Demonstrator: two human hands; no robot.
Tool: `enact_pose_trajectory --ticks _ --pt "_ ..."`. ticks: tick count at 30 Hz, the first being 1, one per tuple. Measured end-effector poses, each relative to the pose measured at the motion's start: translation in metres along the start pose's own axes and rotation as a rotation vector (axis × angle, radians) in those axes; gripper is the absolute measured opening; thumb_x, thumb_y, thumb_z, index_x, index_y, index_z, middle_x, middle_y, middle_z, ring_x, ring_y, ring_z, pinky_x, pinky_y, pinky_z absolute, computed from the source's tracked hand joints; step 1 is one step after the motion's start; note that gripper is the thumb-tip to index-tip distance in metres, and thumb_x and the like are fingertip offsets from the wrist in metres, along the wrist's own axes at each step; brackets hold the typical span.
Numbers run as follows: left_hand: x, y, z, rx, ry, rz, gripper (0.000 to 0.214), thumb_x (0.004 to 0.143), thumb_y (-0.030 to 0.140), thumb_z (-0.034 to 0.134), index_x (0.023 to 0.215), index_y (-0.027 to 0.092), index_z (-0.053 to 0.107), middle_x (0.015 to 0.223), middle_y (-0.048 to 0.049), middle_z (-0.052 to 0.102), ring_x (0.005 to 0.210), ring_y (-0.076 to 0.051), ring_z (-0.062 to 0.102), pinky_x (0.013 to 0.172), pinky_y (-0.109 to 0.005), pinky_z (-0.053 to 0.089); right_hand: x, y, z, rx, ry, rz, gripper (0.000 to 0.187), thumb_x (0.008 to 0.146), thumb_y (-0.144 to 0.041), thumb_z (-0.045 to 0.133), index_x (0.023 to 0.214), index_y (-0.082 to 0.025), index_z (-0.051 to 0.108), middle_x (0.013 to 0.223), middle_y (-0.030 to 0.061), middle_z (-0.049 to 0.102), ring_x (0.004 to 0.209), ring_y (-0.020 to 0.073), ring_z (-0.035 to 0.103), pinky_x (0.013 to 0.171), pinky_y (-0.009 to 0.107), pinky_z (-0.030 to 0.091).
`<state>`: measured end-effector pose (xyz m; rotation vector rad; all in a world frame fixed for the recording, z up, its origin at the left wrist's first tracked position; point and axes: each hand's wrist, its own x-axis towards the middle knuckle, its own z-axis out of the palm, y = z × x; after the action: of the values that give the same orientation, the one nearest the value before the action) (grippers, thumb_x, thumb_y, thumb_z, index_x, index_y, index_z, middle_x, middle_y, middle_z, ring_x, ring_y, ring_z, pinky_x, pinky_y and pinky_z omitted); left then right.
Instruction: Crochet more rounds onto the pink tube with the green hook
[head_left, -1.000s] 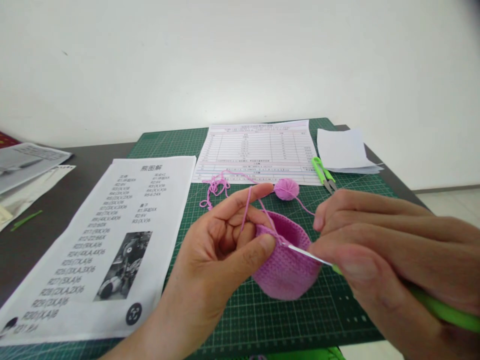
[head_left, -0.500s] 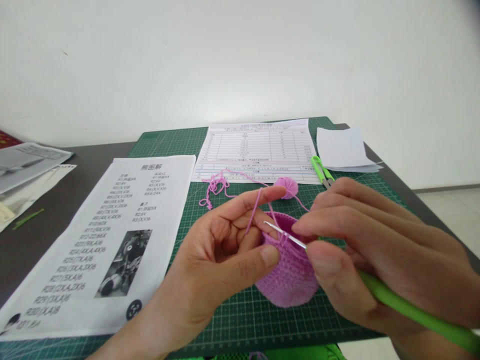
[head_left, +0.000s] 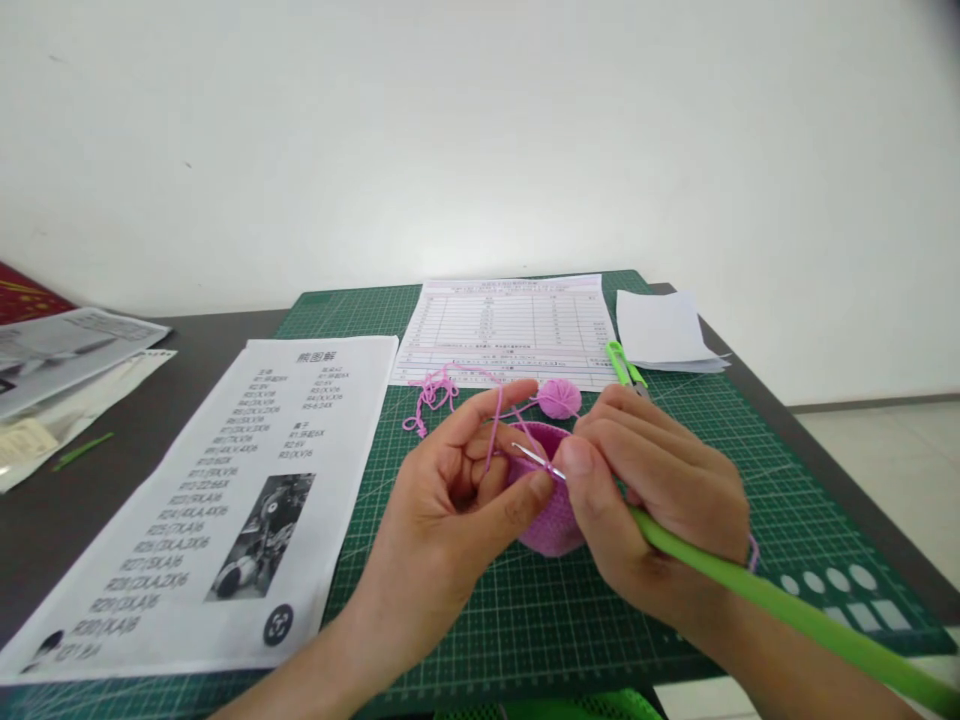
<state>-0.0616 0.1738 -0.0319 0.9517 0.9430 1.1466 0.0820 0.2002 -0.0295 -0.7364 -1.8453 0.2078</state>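
My left hand (head_left: 457,500) pinches the rim of a small pink crocheted cup (head_left: 553,520), with the pink working yarn (head_left: 495,425) looped over its forefinger. My right hand (head_left: 652,510) is closed on a crochet hook (head_left: 757,590) with a long green handle; the hook's metal tip (head_left: 529,456) lies at the cup's rim, between both thumbs. The yarn runs back to a small pink yarn ball (head_left: 559,398) behind the cup. Both hands hover just above a green cutting mat (head_left: 525,610).
A printed pattern sheet (head_left: 232,500) lies left of the hands, a printed table sheet (head_left: 517,325) behind them. Green-handled snips (head_left: 621,362) and a white paper stack (head_left: 660,330) lie at the back right. A tangle of pink yarn (head_left: 435,392) and plastic-wrapped papers (head_left: 60,370) sit further left.
The hands and cup have drawn away from the camera, and the view tilted up. My right hand slid closer to my left, pushing the hook tip further across the cup's rim.
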Motion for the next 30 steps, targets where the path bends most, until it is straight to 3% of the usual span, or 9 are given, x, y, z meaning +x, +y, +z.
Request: enact_pose_trajectory --ticks 4,9,12,15,19,22,26,30 --pt "-0.004 -0.006 0.012 -0.014 0.144 0.057 0.046 0.08 0.026 0.077 0.123 0.028 0.063 0.071 0.0045 0.06 0.056 -0.006 0.042 0.054 -0.017 0.036 -0.003 0.004 0.005 -0.153 0.038 -0.198 0.034 0.086 -0.004 0.053 0.058 -0.019 0.041 0.051 -0.0019 0.044 0.053 0.0118 0.032 0.055 0.03 0.035" --pt "-0.011 -0.004 0.023 -0.012 0.287 0.107 0.048 0.076 0.025 0.08 0.121 0.028 0.065 0.064 0.0069 0.057 0.052 -0.007 0.045 0.05 -0.016 0.039 -0.009 0.007 0.017 -0.258 0.166 -0.234 0.034 0.09 -0.01 0.048 0.058 -0.02 0.042 0.05 -0.0004 0.042 0.054 0.0139 0.032 0.054 0.032 0.032" --pt "-0.009 0.004 0.017 -0.185 0.205 0.041 0.048 0.074 0.019 0.081 0.12 0.024 0.068 0.075 0.0031 0.065 0.063 -0.007 0.055 0.061 -0.014 0.047 -0.009 0.008 0.019 -0.223 0.201 -0.22 0.034 0.097 -0.022 0.045 0.063 -0.019 0.046 0.052 0.0013 0.046 0.054 0.0142 0.037 0.053 0.03 0.035" --pt "-0.008 0.011 0.007 -0.298 0.079 -0.091 0.045 0.076 0.015 0.079 0.12 0.02 0.069 0.084 -0.0013 0.07 0.073 -0.009 0.061 0.071 -0.015 0.05 -0.007 0.006 0.013 -0.148 0.131 -0.234 0.035 0.099 -0.03 0.045 0.067 -0.017 0.051 0.052 0.0018 0.05 0.053 0.0136 0.042 0.051 0.029 0.037" --pt "-0.011 0.015 -0.004 -0.365 -0.012 -0.147 0.045 0.077 0.008 0.076 0.12 0.019 0.07 0.08 -0.0007 0.07 0.07 -0.006 0.06 0.067 -0.012 0.048 -0.004 0.002 -0.002 -0.052 -0.005 -0.272 0.034 0.098 -0.025 0.046 0.071 -0.012 0.06 0.058 0.0054 0.06 0.057 0.0141 0.05 0.053 0.029 0.043" --pt "-0.012 0.015 -0.006 -0.378 -0.047 -0.144 0.045 0.077 0.007 0.076 0.12 0.02 0.07 0.077 0.0007 0.066 0.068 -0.006 0.058 0.067 -0.012 0.047 -0.001 0.0 -0.008 0.006 -0.033 -0.277 0.034 0.097 -0.018 0.045 0.069 -0.01 0.063 0.062 0.0061 0.064 0.057 0.0135 0.053 0.055 0.03 0.046" --pt "-0.009 0.013 -0.005 -0.357 -0.07 -0.153 0.046 0.076 0.008 0.076 0.12 0.021 0.07 0.08 0.0001 0.063 0.068 -0.006 0.054 0.068 -0.013 0.045 0.002 0.0 -0.014 0.067 0.0 -0.26 0.03 0.091 -0.01 0.048 0.064 -0.012 0.061 0.058 0.0034 0.063 0.054 0.0118 0.054 0.053 0.03 0.046" --pt "-0.008 0.012 -0.006 -0.312 -0.099 -0.16 0.045 0.077 0.011 0.075 0.121 0.022 0.07 0.081 0.0008 0.059 0.067 -0.006 0.047 0.064 -0.013 0.041 0.003 -0.001 -0.023 0.064 -0.104 -0.198 0.027 0.089 -0.008 0.051 0.063 -0.016 0.054 0.059 -0.0009 0.062 0.055 0.0102 0.054 0.051 0.028 0.045"
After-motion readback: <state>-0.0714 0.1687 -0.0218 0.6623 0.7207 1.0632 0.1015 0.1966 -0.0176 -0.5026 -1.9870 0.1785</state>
